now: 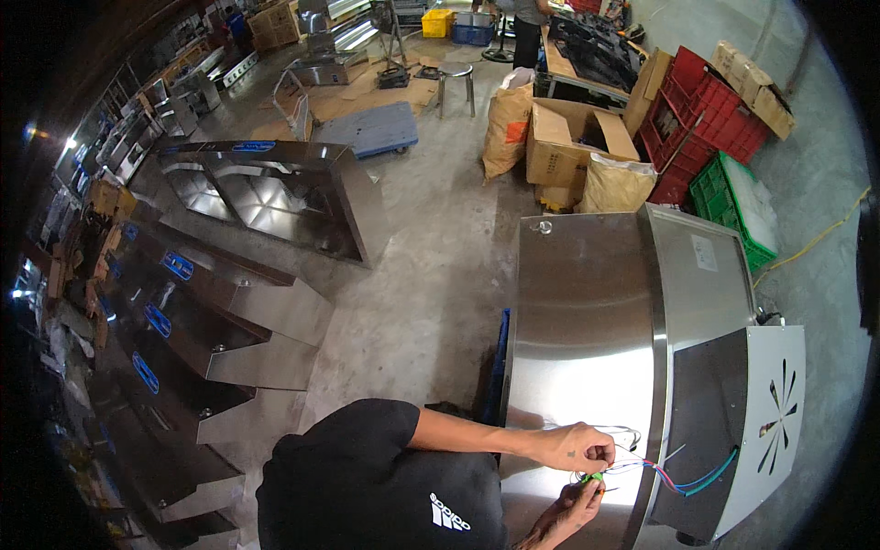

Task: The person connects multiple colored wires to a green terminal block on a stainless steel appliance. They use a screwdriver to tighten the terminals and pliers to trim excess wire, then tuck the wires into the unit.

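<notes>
The left hand (pixel 576 447) pinches thin wires (pixel 656 467) between its fingertips; the right hand (pixel 570 515) grips a small green piece (pixel 594 478). Both items sit over the steel hood (pixel 587 302), near its edge beside the vented box (pixel 756 472).

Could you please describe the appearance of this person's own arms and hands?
The left sleeve is short and black, part of a black shirt with a white print. The left forearm is bare. The left hand has a small dark mark on its back. Neither it nor the right hand wears a glove.
</notes>
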The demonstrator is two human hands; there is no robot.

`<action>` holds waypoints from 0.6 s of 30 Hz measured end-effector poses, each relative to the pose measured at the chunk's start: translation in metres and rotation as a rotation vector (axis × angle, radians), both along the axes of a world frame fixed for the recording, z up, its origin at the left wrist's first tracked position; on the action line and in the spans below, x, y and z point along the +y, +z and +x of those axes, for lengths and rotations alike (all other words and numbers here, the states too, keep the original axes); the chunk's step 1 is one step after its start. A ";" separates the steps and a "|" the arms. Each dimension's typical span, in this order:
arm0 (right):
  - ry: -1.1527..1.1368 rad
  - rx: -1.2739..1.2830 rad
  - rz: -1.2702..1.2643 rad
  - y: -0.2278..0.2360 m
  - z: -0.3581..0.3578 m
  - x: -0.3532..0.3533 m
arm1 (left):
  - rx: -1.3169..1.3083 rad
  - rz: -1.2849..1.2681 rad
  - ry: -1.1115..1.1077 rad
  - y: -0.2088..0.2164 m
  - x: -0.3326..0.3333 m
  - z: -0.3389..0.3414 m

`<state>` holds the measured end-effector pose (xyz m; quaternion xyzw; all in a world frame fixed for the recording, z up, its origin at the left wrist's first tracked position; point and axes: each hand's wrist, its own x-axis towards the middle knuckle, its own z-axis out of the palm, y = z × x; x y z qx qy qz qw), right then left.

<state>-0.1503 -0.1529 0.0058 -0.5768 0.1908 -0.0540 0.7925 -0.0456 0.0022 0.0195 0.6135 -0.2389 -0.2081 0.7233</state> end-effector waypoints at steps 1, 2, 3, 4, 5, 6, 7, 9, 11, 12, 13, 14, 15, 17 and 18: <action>-0.006 -0.004 0.003 0.000 0.003 0.005 | -0.017 0.003 0.010 -0.003 0.004 0.000; -0.034 -0.011 -0.002 0.001 0.005 0.007 | -0.036 -0.002 -0.002 -0.007 0.002 0.001; -0.094 -0.004 -0.036 0.003 0.000 0.003 | -0.041 -0.036 -0.046 -0.007 -0.007 -0.001; -0.148 0.047 -0.004 0.002 0.003 0.004 | 0.025 -0.032 -0.128 -0.012 -0.002 0.001; -0.127 0.131 -0.012 0.019 0.000 0.004 | 0.036 -0.087 -0.155 -0.013 -0.001 0.000; -0.140 0.073 0.043 0.005 -0.005 -0.002 | 0.046 -0.092 -0.215 -0.006 0.003 0.000; -0.206 0.072 0.108 0.027 0.006 0.017 | 0.015 -0.033 -0.204 -0.001 0.004 0.001; -0.223 0.147 0.095 0.023 0.012 0.014 | 0.114 0.011 -0.180 0.003 0.004 0.007; -0.143 0.169 -0.067 0.017 0.015 0.010 | 0.197 0.054 -0.151 0.008 0.003 0.013; -0.178 0.177 -0.151 0.024 0.022 0.018 | 0.201 0.079 -0.154 0.008 0.006 0.022; -0.148 0.146 -0.175 0.042 0.032 0.025 | 0.322 -0.044 -0.097 0.006 0.005 0.027; -0.193 0.133 -0.195 0.041 0.033 0.028 | 0.353 0.035 -0.116 0.017 0.009 0.037; -0.208 0.101 -0.240 0.037 0.032 0.026 | 0.369 -0.006 -0.113 0.016 0.010 0.043; -0.204 0.131 -0.464 0.052 0.018 0.034 | 0.378 -0.017 -0.127 0.021 0.018 0.039; -0.243 0.120 -0.633 0.068 0.020 0.041 | 0.352 0.002 -0.137 0.022 0.019 0.041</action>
